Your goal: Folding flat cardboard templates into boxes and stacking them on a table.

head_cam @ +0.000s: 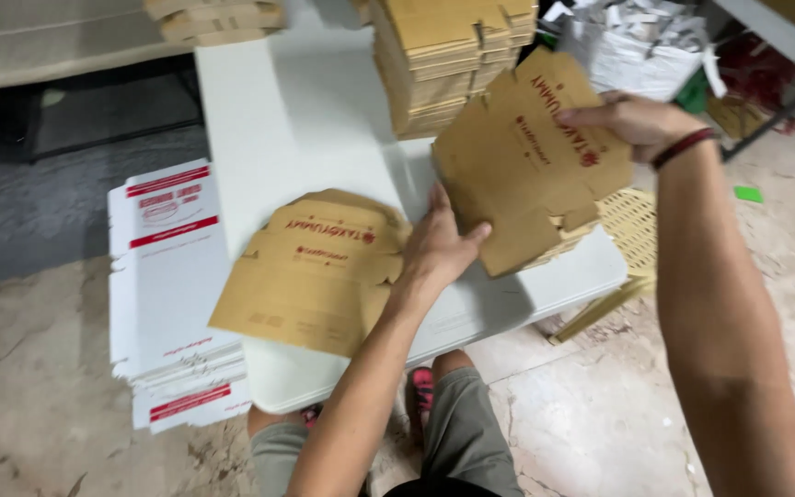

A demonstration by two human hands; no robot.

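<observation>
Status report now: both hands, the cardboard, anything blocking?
Left hand and right hand both grip one flat brown box blank above the white table. Second blank lies flat beside the left hand. Nothing blocking.

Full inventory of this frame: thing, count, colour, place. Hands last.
flat box blank in hands: one, brown with red print, held above the table's right side
flat box blank on table: one, brown with red print, near edge, overhanging it
stack of brown blanks: one stack, brown, far end of table
table: one, white, centre
stack of white blanks: one stack, white with red print, floor left of table
woven tray: one, yellow, past the table's right edge
shredded paper pile: one, white and grey, top right
left hand: holds the raised blank's lower edge
right hand: grips its upper right edge; dark wristband
</observation>
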